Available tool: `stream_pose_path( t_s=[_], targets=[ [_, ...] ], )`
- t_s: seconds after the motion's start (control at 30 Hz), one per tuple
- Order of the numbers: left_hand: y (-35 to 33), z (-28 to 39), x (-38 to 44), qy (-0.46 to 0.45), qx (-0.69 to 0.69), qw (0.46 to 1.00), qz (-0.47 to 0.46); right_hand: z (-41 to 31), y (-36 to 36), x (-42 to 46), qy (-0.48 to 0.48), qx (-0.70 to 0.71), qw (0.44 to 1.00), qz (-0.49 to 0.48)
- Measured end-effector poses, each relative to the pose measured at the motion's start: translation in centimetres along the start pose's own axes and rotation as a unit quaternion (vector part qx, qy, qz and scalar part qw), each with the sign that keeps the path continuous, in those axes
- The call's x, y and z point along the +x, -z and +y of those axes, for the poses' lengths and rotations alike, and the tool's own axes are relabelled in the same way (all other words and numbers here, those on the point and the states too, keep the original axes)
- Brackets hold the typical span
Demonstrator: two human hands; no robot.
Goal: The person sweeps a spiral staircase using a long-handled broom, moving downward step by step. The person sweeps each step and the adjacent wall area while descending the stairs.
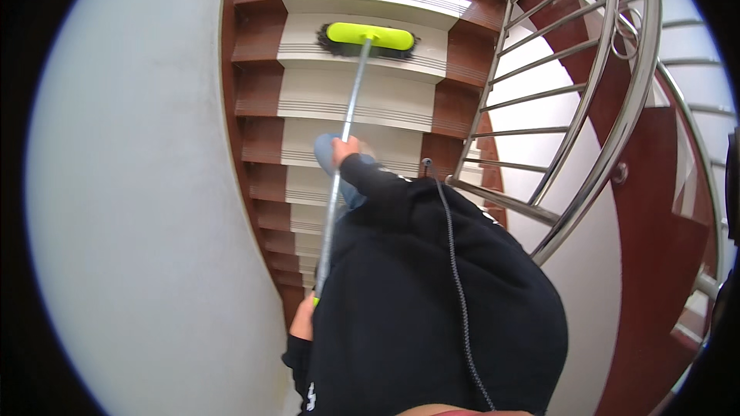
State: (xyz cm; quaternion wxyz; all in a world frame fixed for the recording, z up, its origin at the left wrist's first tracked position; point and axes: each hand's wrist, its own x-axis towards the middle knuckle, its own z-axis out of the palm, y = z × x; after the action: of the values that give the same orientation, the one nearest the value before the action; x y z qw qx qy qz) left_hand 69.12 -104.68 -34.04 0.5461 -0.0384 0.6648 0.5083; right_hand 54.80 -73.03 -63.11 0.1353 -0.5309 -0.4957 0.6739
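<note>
A broom with a lime-green head (370,36), dark bristles and a long metal handle (329,219) reaches up the picture, its bristles at a cream stair tread. My right hand (346,150) is closed around the middle of the handle. Lower down, at the handle's lime-green end beside my torso, is my left hand (302,319), wrapped on it; its fingers are partly hidden. Part of a leg in blue jeans (325,153) shows behind the handle.
Stairs with cream centres and red-brown sides (260,89) fill the middle. A pale wall (144,156) stands on the left. A stainless-steel railing (621,127) curves along the right, with a metal ring on it. A braided cord (457,266) hangs over my dark top.
</note>
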Motion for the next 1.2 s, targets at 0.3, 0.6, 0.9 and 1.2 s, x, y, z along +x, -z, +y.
stream_pose_path(
  t_s=[0.3, 0.6, 0.9, 1.2],
  targets=[
    [-1.5, -4.0, 4.1, -0.208, 0.233, 0.948, -0.067, -5.8, 9.3, 1.1, -0.006, -0.047, 0.998, 0.03],
    [-16.2, 4.6, 6.6, -0.133, 0.172, 0.967, -0.135, -6.6, 18.7, 10.5, -0.041, 0.061, 0.996, 0.043],
    [-29.0, 3.0, 4.4, -0.142, 0.373, 0.916, -0.032, -7.8, 28.8, 12.1, 0.069, -0.391, 0.911, -0.109],
    [-33.4, 5.9, -9.3, 0.062, 0.302, 0.951, 0.011, -6.9, 32.5, -3.5, -0.108, 0.037, 0.991, -0.072]
  ],
)
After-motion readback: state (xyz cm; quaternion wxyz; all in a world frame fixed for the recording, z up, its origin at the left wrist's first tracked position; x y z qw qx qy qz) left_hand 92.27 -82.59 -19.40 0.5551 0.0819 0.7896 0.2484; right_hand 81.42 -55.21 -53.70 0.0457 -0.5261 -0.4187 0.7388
